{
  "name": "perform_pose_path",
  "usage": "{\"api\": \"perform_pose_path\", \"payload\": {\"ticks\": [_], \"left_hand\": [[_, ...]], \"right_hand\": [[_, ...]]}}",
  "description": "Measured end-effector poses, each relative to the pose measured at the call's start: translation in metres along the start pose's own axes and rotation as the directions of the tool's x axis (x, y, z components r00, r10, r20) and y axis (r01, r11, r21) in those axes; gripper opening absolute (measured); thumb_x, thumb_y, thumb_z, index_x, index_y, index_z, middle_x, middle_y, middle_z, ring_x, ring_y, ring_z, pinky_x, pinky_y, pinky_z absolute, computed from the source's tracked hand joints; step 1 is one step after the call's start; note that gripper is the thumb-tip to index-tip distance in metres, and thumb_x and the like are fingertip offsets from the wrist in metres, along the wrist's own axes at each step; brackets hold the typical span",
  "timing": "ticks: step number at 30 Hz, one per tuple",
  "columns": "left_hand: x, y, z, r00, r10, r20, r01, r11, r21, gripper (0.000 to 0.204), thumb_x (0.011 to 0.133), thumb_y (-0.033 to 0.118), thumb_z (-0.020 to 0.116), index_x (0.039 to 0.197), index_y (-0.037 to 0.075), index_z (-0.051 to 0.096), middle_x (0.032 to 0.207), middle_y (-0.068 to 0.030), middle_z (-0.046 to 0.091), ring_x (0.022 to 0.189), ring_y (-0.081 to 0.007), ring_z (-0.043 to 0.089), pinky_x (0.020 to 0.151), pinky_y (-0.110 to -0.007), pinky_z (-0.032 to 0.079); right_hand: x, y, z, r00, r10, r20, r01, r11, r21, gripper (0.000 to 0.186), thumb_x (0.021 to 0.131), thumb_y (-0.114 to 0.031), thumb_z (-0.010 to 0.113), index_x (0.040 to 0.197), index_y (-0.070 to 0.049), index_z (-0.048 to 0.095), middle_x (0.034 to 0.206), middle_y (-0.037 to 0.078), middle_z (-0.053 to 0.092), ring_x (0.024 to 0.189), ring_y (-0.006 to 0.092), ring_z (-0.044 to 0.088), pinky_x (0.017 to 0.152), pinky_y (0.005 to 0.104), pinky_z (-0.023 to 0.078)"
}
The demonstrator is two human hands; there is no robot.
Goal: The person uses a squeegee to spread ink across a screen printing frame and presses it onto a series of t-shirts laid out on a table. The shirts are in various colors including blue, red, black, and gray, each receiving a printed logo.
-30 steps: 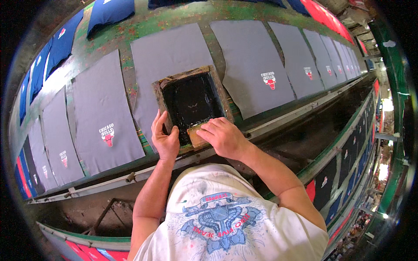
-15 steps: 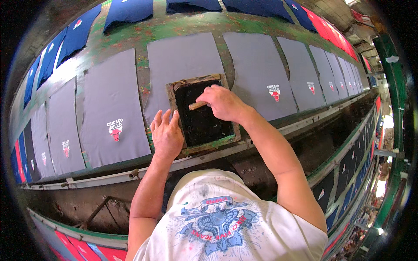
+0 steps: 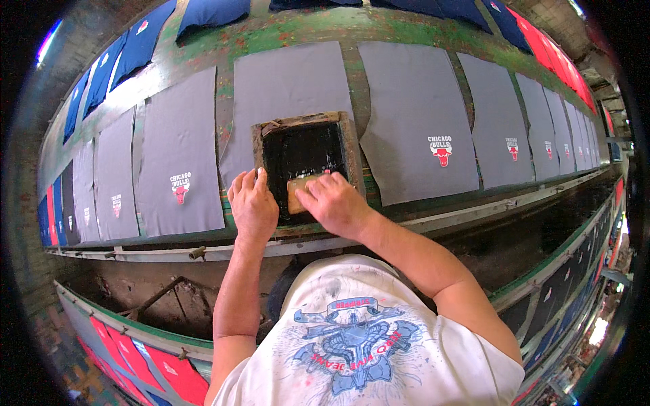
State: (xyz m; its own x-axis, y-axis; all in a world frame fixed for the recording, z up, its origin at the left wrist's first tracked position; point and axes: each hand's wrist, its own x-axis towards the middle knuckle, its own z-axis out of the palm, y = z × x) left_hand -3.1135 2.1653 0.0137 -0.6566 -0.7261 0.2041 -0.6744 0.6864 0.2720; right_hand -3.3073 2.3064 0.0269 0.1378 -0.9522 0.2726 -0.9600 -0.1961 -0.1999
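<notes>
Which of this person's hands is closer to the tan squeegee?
The right. The right hand holds the tan squeegee within the wooden screen frame; the left hand is off to the squeegee's left, apart from it, at the frame's left side.

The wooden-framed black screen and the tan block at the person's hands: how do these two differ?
The wooden-framed black rectangular screen is much larger than the small tan rectangular block.
The screen is black inside brown edges, while the block is plain light brown.
The screen lies flat over a grey cloth panel; the block is gripped in the right hand, toward the screen's near end.
Both look roughly rectangular.
</notes>
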Motion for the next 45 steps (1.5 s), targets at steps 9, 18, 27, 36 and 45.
{"api": "perform_pose_path", "payload": {"ticks": [9,18,27,36,45], "left_hand": [[-0.006,-0.012,0.024,0.991,-0.048,-0.125,0.020,0.977,-0.214,0.047,0.095,0.007,0.077,0.141,-0.001,0.075,0.144,-0.0223,0.072,0.137,-0.0430,0.063,0.119,-0.055,0.049],[-0.020,-0.022,0.041,0.974,-0.225,-0.040,0.137,0.716,-0.685,0.070,0.084,-0.010,0.073,0.152,0.005,0.070,0.158,-0.0218,0.066,0.149,-0.0381,0.059,0.127,-0.048,0.046],[-0.021,-0.018,0.030,0.973,-0.215,-0.079,0.090,0.675,-0.732,0.051,0.084,-0.012,0.072,0.132,0.003,0.081,0.160,-0.0255,0.063,0.152,-0.0387,0.058,0.127,-0.048,0.045],[-0.004,0.000,-0.004,0.964,-0.252,-0.085,0.104,0.651,-0.752,0.047,0.085,-0.017,0.073,0.128,0.001,0.081,0.166,-0.0222,0.060,0.148,-0.0299,0.062,0.120,-0.039,0.050],[0.009,0.137,0.022,0.948,-0.309,-0.073,0.111,0.539,-0.835,0.044,0.088,-0.020,0.068,0.127,-0.004,0.079,0.167,-0.0211,0.058,0.144,-0.0264,0.065,0.117,-0.036,0.052]], "right_hand": [[-0.031,-0.032,-0.017,0.991,0.025,0.134,-0.037,0.996,0.087,0.035,0.099,-0.024,0.072,0.130,-0.010,0.080,0.121,0.011,0.071,0.117,0.0297,0.067,0.101,0.0443,0.055],[-0.053,-0.010,-0.023,0.777,0.627,-0.053,-0.544,0.711,0.445,0.058,0.094,-0.015,0.083,0.150,-0.005,0.069,0.157,0.022,0.061,0.144,0.0429,0.059,0.123,0.0528,0.048],[-0.065,-0.010,-0.029,0.604,0.737,0.304,-0.675,0.270,0.687,0.064,0.094,-0.017,0.085,0.155,-0.008,0.068,0.162,0.025,0.057,0.152,0.0353,0.056,0.122,0.0463,0.049],[-0.093,-0.005,-0.046,0.734,0.673,0.097,-0.445,0.367,0.817,0.063,0.092,-0.016,0.087,0.153,-0.010,0.071,0.169,0.024,0.046,0.164,0.0368,0.040,0.135,0.0478,0.030],[-0.187,0.090,-0.075,0.731,0.682,0.022,-0.238,0.225,0.945,0.057,0.094,-0.011,0.084,0.149,-0.011,0.074,0.169,0.022,0.051,0.161,0.0355,0.046,0.135,0.0462,0.033]]}}
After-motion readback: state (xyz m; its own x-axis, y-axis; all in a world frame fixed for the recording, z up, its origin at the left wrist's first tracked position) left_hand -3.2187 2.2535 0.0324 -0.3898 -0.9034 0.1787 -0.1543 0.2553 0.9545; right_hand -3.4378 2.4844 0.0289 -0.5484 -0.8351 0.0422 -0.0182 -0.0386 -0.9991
